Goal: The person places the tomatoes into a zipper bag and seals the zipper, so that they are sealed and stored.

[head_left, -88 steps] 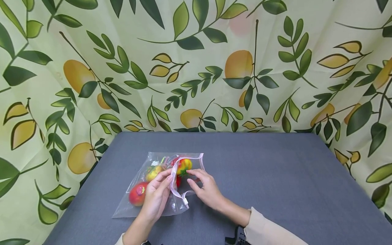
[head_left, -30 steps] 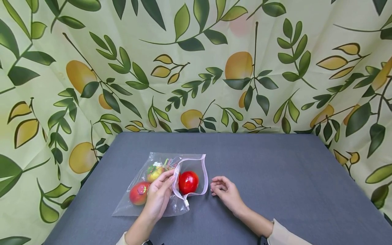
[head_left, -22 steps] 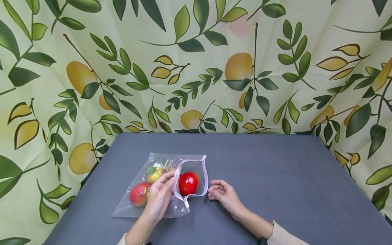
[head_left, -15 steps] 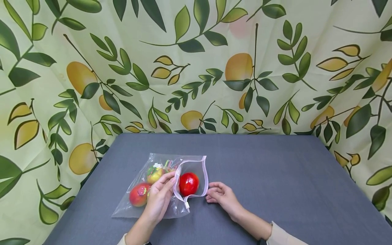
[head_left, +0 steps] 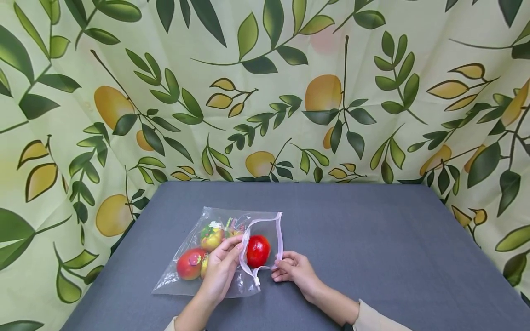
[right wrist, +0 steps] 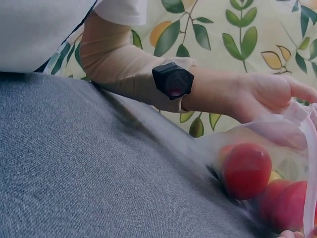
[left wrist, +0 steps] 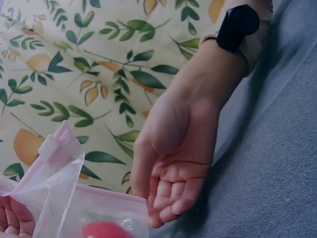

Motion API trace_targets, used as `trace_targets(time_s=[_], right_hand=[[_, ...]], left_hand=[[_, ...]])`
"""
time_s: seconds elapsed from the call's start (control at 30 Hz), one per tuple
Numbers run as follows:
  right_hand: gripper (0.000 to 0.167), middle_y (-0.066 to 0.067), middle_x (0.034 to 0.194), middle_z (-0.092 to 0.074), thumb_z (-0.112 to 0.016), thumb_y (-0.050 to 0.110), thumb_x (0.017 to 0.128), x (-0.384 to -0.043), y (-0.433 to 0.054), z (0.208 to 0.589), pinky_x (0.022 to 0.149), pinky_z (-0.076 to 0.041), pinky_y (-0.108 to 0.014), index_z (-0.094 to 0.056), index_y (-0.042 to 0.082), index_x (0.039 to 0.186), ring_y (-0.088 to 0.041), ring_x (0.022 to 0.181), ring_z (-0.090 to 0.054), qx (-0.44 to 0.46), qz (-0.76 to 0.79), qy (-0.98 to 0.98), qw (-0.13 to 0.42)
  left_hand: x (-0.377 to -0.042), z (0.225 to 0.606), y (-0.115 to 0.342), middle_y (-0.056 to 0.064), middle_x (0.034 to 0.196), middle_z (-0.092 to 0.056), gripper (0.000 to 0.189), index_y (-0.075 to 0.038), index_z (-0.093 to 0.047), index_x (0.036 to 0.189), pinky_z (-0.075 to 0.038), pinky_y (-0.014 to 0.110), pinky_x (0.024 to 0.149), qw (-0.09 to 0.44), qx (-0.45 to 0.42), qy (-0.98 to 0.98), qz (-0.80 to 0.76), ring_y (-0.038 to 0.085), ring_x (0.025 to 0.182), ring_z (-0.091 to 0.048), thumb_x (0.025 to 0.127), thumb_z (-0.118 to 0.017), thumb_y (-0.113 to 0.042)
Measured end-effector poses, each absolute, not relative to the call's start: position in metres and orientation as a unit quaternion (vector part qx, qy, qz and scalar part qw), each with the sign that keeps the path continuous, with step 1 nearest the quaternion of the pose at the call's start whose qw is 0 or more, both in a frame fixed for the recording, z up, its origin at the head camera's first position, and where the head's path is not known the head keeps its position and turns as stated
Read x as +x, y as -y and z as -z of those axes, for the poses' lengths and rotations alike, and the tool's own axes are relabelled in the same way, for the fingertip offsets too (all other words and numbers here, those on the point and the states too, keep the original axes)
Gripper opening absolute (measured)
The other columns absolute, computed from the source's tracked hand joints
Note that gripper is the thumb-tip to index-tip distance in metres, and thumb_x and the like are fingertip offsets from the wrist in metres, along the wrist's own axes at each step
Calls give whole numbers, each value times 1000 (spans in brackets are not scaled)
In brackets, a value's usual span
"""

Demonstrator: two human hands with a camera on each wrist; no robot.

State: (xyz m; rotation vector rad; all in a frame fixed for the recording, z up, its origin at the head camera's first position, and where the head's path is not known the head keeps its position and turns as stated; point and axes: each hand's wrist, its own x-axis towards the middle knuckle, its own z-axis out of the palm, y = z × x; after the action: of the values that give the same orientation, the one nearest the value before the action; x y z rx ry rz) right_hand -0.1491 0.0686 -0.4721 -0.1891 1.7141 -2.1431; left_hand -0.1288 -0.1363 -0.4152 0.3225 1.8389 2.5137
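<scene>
A clear zip bag with a pink-edged mouth and a white slider lies on the table, its mouth spread toward the right. My left hand pinches the upper edge of the mouth between thumb and fingers. At the right corner of the mouth, my right hand pinches the pink edge, its other fingers curled. A shiny red round fruit, perhaps a tomato, sits inside near the mouth. Deeper in are a red mango-like fruit with a sticker and a yellow-red fruit. Fingers partly cover the contents.
The grey cloth-covered table extends to the right of the bag. A leaf-and-fruit patterned curtain closes off the back and sides. Dark devices are strapped on the wrists.
My right hand left the bag's mouth, exposing the red fruit, then came back leftward and took its right edge. My left hand kept its hold, and the bag shifted slightly right.
</scene>
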Motion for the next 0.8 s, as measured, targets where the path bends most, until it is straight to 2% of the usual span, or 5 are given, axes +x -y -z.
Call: trace_targets(time_s=[0.33,0.63,0.7,0.8], right_hand=[[41,6,76,-69,-56,0,91,-150,-67,470,65,-58,-19,-40,-22,122,-4,64,-67,-50,756,-625,187],[43,5,76,-68,-54,-3,90,-156,-72,469,65,-57,-19,-38,-24,124,-3,64,-66,-43,763,-624,165],[42,5,76,-68,-53,-4,90,-157,-73,468,64,-57,-19,-38,-24,124,-3,63,-66,-40,764,-625,157],[42,7,75,-68,-53,-5,90,-160,-75,468,64,-57,-19,-38,-24,124,-3,63,-65,-31,764,-627,148]], left_hand=[[-131,418,134,-14,108,-64,28,-25,-66,106,-51,14,92,4,98,-589,-802,2,104,-60,96,-50,-4],[-137,422,123,-14,107,-67,29,-27,-67,104,-51,13,90,10,115,-597,-794,1,101,-62,95,-52,-4],[-139,423,120,-13,106,-67,26,-23,-67,105,-51,13,90,12,110,-601,-792,1,99,-63,95,-53,-5],[-142,423,116,-13,104,-68,23,-5,-65,114,-52,14,88,14,95,-614,-783,1,95,-64,94,-54,-5]])
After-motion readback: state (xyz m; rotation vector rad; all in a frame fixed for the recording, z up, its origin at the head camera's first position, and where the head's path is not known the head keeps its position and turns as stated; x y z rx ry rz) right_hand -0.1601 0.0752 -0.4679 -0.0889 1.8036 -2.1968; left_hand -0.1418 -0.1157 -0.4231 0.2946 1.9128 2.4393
